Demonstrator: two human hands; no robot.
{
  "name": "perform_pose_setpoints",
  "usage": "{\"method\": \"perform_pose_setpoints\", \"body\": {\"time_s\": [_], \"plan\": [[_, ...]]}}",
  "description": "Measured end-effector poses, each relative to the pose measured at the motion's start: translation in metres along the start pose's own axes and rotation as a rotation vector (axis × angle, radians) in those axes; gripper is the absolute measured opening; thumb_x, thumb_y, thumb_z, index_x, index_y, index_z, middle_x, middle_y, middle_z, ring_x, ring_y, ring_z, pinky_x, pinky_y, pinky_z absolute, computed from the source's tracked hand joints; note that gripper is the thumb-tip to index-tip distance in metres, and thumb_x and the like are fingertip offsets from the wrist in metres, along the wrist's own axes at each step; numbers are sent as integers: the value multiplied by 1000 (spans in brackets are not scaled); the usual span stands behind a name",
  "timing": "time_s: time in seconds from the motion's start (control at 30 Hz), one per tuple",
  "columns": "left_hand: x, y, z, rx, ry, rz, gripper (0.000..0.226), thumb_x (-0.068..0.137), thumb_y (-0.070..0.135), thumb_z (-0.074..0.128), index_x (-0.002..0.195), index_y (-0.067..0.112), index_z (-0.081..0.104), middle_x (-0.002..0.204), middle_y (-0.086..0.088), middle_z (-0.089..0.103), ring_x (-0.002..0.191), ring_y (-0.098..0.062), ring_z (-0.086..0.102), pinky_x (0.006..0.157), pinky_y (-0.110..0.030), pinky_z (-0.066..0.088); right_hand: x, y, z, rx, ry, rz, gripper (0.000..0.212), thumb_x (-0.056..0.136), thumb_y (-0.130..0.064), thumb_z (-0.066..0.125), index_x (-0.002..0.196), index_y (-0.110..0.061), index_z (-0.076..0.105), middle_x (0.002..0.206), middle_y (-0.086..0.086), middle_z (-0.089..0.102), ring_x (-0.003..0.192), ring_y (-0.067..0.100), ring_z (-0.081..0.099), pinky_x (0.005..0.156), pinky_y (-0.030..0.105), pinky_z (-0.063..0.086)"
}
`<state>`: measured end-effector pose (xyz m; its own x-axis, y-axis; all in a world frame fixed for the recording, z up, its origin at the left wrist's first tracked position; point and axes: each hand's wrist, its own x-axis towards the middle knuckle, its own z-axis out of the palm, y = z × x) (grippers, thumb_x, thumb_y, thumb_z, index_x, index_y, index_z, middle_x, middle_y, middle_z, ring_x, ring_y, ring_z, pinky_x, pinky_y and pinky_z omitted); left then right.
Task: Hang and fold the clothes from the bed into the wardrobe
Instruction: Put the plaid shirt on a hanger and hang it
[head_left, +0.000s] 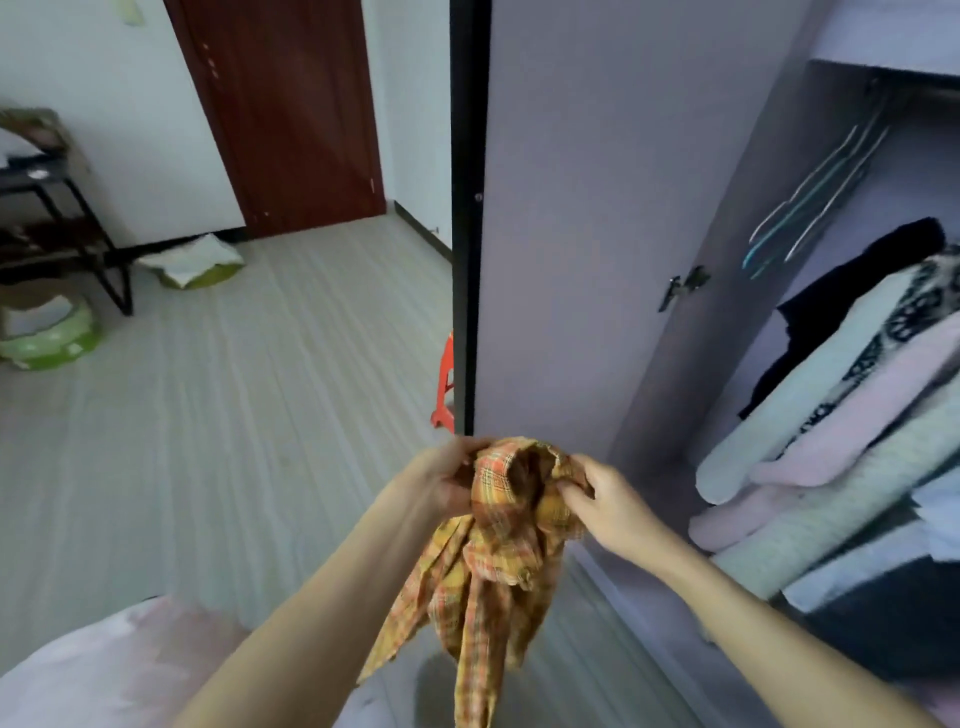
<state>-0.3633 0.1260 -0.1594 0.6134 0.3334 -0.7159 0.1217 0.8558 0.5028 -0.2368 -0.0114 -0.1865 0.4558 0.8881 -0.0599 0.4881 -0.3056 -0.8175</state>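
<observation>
A crumpled plaid shirt (498, 551) in orange, yellow and red checks sits low in the centre of the frame, bunched at the top and hanging down in loose folds toward the bottom edge. The open wardrobe (727, 260), pale lilac, fills the right half of the frame; its door stands ajar in the middle. Empty hangers (815, 202) hang at upper right above a slanting row of garments (852, 405).

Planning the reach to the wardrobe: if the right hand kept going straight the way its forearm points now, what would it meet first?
The right hand points up-left, so past the plaid shirt it grips, it would likely meet the left hand; beyond is the open wardrobe door. Depth is uncertain.
</observation>
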Motion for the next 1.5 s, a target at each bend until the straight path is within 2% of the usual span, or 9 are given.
{"method": "perform_pose_setpoints", "body": {"time_s": [0.1,0.2,0.33,0.5,0.7,0.97,1.13,1.37,1.5], "plan": [[-4,6,-4,150,-112,32,58,90,56,49,110,3,62,101,-17,71,93,-31,67,78,-46,50,10,-10,-12,74,98,13,14,98,-13,47,106,-24,52,96,-9,62,90,7,60,70,6,44],[-4,4,-9,472,-145,113,94,62,80,60,133,21,51,136,-7,54,124,-28,50,106,-51,37,22,-22,-22,203,211,44,20,99,-13,43,116,-23,47,102,-4,60,86,3,60,66,12,47],[-1,-3,3,842,-136,270,137,43,71,80,151,27,6,145,2,40,130,-21,43,107,-43,39,31,-40,-28,318,262,74,24,100,-12,39,117,-25,49,111,2,60,99,13,61,82,27,52],[29,-7,30,1251,211,646,54,87,28,57,137,25,34,126,-8,51,113,-28,52,94,-38,46,27,-43,-64,259,276,17,19,92,-33,58,110,-30,55,105,-7,64,97,9,63,86,31,52],[39,11,77,1731,358,842,36,81,12,45,111,23,61,107,-4,65,96,-30,60,69,-31,41,6,-4,-139,-386,228,73,33,96,-32,51,128,-28,45,118,-5,55,106,13,52,85,31,41],[68,43,200,1092,303,1110,29,85,15,45,109,22,61,92,2,62,86,-24,56,73,-30,40,48,21,-222,-84,642,-75,21,101,-24,35,116,-16,48,84,-9,53,74,-2,53,64,9,41],[104,82,270,984,129,869,18,82,7,50,87,14,66,91,-6,68,92,-25,62,81,-34,53,103,69,-286,277,401,111,29,96,-5,42,117,-19,57,122,5,58,109,16,54,88,26,46],[150,102,321,1142,190,982,24,83,4,49,101,8,65,96,-7,66,94,-26,61,79,-30,49,208,107,-343,406,644,175,38,98,-6,42,136,-6,43,131,10,50,119,21,47,105,40,40],[165,110,333,1328,218,1013,32,83,1,47,109,11,63,100,-5,62,100,-27,58,79,-27,45,261,108,-360,692,707,321,8,93,-11,49,97,-18,50,83,-2,53,79,15,54,68,30,50]]}}
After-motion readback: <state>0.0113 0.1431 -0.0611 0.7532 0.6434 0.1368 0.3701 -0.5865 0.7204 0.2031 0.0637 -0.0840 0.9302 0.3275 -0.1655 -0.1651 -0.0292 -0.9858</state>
